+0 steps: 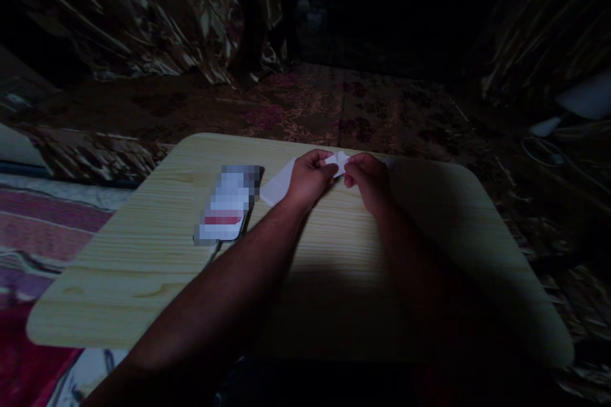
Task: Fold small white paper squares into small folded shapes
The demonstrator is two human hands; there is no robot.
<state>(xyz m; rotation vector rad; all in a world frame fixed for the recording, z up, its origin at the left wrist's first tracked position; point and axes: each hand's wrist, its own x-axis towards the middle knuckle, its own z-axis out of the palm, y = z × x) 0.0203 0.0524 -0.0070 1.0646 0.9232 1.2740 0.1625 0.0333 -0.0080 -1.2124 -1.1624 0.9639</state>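
A white piece of paper [279, 183] lies on a light wooden table [143, 248] in a dim room. My left hand [309, 178] rests on the paper with its fingers pinched on a folded part [340, 163] of it. My right hand [370, 182] meets it from the right, fingers also pinched on that same folded part. Both forearms stretch across the table toward the far edge.
A phone [228, 205] with a lit screen lies to the left of the paper, a cable running from its near end. Patterned fabric and shiny curtains [143, 13] surround the table. White cables and a pale object [585, 98] lie at the right.
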